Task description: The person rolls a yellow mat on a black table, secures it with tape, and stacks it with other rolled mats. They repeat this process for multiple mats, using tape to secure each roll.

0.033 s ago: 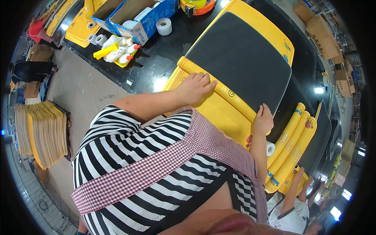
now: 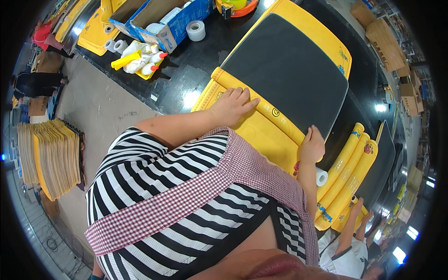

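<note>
Nothing had shifted since the earlier frame: both hands lay where they had been. Nearest the camera, the striped shirt (image 2: 154, 186) with a checked band filled the lower view. Beyond it, the left hand (image 2: 232, 106) pressed flat, fingers spread and straight, on the rolled yellow edge (image 2: 261, 106) of the yellow mat (image 2: 266, 135), while the right hand (image 2: 312, 145) rested with fingers curled over the same roll at its far-right end, at the corner of the black panel (image 2: 289, 70); whether it gripped the roll I could not tell. The mat lay on the dark worktable (image 2: 186, 79), the black panel covering its farther part. Just right of the right hand sat a white tape roll (image 2: 321, 176), and beside that a row of rolled yellow mats (image 2: 347, 172), where another person's hand (image 2: 357, 207) rested. Farther left stood glue bottles (image 2: 140, 60) and a blue box (image 2: 172, 23); on the floor, a stack of flat boards (image 2: 51, 156).
</note>
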A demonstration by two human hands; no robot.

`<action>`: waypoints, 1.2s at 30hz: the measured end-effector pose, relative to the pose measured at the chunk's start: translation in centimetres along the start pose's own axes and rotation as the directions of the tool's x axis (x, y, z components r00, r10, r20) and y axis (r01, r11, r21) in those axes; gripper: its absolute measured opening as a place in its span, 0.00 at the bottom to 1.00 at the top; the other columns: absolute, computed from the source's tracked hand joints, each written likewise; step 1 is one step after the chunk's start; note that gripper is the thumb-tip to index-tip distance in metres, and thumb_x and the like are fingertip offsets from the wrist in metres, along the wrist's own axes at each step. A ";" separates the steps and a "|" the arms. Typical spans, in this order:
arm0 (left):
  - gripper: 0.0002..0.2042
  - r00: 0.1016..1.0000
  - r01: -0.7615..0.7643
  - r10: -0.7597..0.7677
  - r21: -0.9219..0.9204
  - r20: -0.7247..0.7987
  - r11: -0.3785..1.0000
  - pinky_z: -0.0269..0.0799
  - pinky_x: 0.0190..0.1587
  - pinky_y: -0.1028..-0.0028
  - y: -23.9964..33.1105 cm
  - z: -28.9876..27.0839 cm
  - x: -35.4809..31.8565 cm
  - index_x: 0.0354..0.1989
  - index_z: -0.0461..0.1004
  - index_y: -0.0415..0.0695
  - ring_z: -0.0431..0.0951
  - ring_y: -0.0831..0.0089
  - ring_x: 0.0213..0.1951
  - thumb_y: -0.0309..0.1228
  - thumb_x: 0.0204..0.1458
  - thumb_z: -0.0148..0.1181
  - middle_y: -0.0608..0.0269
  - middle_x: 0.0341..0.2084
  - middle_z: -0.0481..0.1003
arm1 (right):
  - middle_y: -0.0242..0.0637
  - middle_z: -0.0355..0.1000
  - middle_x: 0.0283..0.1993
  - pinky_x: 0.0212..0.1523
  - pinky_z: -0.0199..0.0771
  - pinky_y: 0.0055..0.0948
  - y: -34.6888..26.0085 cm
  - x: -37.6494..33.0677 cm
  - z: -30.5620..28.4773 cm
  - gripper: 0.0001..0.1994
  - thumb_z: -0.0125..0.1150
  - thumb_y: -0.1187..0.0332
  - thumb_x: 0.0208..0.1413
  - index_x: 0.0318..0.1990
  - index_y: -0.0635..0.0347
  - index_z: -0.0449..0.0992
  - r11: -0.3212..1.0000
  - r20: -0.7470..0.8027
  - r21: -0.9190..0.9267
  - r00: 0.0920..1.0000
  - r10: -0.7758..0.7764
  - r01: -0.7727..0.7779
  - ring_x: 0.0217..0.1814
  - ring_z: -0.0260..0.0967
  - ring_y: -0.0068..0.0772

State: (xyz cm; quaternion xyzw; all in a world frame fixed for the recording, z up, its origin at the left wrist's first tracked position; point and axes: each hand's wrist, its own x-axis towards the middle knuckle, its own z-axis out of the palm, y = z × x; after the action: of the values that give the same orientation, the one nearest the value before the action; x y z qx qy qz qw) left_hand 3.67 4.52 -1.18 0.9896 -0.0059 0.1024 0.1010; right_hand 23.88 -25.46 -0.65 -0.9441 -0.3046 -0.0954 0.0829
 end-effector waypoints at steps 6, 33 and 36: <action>0.41 0.992 0.117 -0.113 -0.062 0.062 0.991 0.50 0.72 0.39 1.3 0.4 1.4 0.75 0.58 0.45 0.56 0.37 0.72 0.49 0.57 0.66 0.38 0.71 0.58 | 0.53 0.57 0.77 0.75 0.51 0.64 -3.8 -6.8 -1.0 0.33 0.62 0.53 0.63 0.74 0.50 0.64 0.983 0.069 0.012 0.981 -0.183 0.182 0.80 0.52 0.61; 0.27 1.000 -0.029 0.029 -0.031 0.003 0.999 0.65 0.58 0.56 -5.0 2.7 23.9 0.54 0.75 0.49 0.72 0.56 0.53 0.43 0.45 0.76 0.59 0.44 0.72 | 0.39 0.70 0.53 0.59 0.67 0.43 -1.5 17.0 3.5 0.34 0.74 0.45 0.50 0.58 0.57 0.74 0.994 0.118 0.020 0.987 -0.109 0.107 0.59 0.67 0.42; 0.28 0.987 -0.025 0.025 -0.002 0.162 1.000 0.66 0.58 0.56 -5.4 2.2 25.5 0.54 0.74 0.51 0.72 0.57 0.55 0.49 0.47 0.75 0.60 0.47 0.72 | 0.40 0.70 0.53 0.61 0.65 0.43 -1.4 18.1 2.2 0.33 0.72 0.45 0.53 0.59 0.57 0.74 0.997 0.273 -0.010 0.959 -0.076 0.082 0.59 0.66 0.43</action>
State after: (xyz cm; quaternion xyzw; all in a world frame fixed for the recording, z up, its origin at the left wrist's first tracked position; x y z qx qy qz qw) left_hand 29.26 9.55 0.83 0.9945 -0.0267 0.0230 0.0989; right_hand 37.78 -13.75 1.54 -0.9361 -0.3496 0.0290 0.0261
